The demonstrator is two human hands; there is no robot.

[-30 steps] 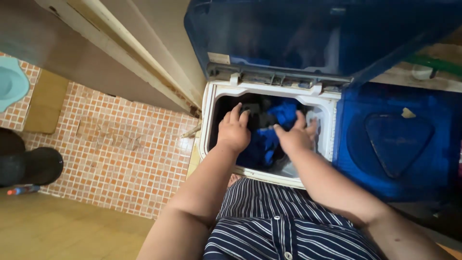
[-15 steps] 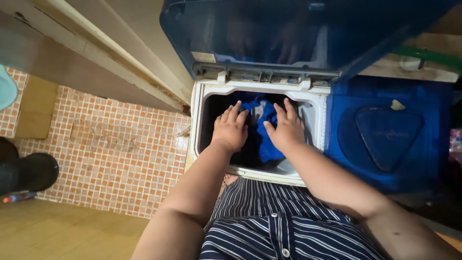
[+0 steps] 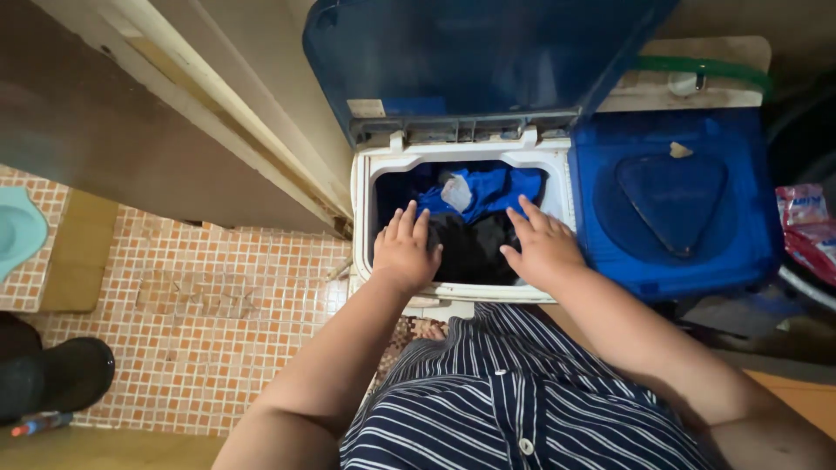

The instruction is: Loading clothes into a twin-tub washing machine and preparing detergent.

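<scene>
Currently I am looking down into the twin-tub washing machine (image 3: 364, 228), lid raised. Left hand (image 3: 405, 252) is resting flat, fingers spread, on the dark clothes (image 3: 470, 248) at the tub's near left. Blue garment (image 3: 488, 191) is lying just beyond both hands, long axis running left-right. Right hand (image 3: 542, 248) is pressing open-palmed, gripping nothing, slightly nearer the blue garment. Closed blue spinner lid (image 3: 670, 204) is sitting to the right.
</scene>
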